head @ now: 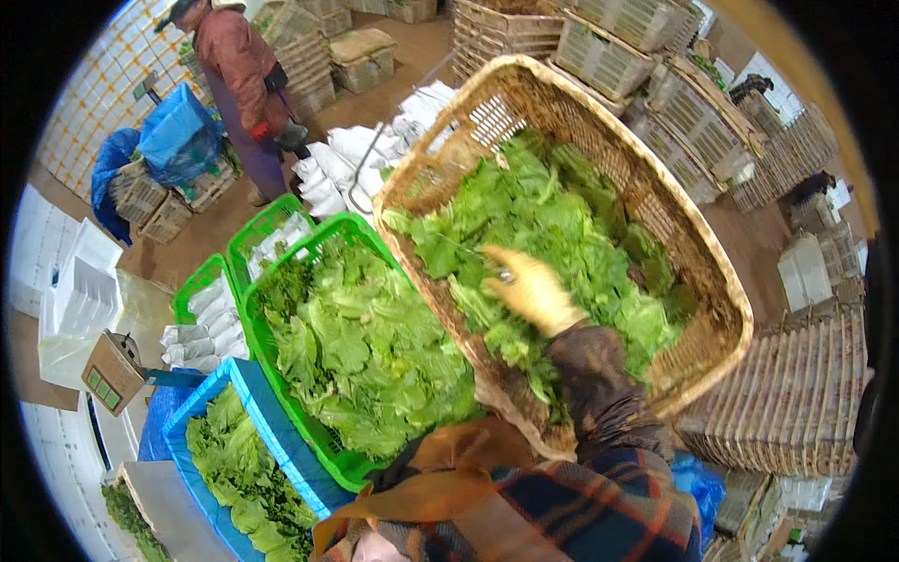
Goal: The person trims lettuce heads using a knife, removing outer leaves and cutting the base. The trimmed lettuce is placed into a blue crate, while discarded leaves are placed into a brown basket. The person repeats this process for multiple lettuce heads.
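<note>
My right hand (527, 288), in a yellowish glove with a dark cuff, is over a large tan plastic basket (709, 281) crusted with brown dirt. Its fingers are curled around a thin metal tool (460, 244), perhaps a knife, that points to the left; blur hides its exact shape. Loose green leaf lettuce (527, 204) lies in the basket beneath and around the hand. Left of this basket, a green plastic crate (281, 407) holds paler lettuce leaves (372, 323). My left hand is out of view.
A blue crate (260, 428) of lettuce is at lower left. Green crates with white packets (211, 316) and a pile of white packages (337, 172) lie beyond. A person (239, 77) stands at upper left. Stacked crates (779, 386) are on the right.
</note>
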A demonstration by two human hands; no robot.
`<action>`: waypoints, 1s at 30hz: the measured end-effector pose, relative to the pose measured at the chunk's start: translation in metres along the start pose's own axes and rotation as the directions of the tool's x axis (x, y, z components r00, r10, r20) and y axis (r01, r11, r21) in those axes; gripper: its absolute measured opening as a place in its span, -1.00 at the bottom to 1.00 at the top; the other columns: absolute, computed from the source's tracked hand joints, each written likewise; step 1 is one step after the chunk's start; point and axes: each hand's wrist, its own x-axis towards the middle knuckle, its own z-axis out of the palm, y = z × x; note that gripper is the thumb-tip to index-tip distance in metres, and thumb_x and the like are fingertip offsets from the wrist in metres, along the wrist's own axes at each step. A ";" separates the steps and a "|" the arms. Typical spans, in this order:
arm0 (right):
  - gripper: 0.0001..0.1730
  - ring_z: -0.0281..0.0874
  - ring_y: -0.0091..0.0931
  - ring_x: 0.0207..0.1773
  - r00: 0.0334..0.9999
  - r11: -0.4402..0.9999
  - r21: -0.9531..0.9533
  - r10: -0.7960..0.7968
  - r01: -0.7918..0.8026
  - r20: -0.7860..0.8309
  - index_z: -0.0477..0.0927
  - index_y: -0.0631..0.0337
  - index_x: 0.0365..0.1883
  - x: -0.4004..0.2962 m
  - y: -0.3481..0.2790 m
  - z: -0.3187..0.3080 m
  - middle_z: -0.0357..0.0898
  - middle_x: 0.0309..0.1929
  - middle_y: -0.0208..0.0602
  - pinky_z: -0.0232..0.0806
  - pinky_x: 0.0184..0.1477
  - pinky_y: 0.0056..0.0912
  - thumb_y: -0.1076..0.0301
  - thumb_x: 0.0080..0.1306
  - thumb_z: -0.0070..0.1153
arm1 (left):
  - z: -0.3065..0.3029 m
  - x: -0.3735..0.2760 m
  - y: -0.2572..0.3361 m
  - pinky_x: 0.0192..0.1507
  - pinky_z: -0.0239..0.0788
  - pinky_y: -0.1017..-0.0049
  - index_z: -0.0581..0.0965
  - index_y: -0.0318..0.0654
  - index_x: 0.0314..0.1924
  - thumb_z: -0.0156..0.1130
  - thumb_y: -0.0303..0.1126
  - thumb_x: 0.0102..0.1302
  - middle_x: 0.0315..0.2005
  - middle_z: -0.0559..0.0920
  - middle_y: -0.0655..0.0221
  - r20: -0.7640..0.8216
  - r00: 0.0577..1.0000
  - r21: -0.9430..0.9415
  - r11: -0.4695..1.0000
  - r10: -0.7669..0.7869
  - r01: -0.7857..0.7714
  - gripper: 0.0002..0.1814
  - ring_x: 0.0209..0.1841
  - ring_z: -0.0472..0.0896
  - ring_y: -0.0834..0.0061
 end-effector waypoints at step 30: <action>-0.65 0.56 -0.60 -0.20 0.692 0.814 0.580 0.398 0.037 -0.603 0.64 0.25 -0.08 -0.134 -0.049 -0.049 0.69 -0.22 -0.39 0.46 -0.14 -0.47 0.66 0.15 0.33 | 0.021 0.054 0.223 0.47 0.23 0.11 0.08 -0.06 0.63 0.48 -0.40 0.23 0.56 0.20 0.19 0.519 0.535 -0.854 0.430 0.667 0.292 0.05 0.59 0.16 0.19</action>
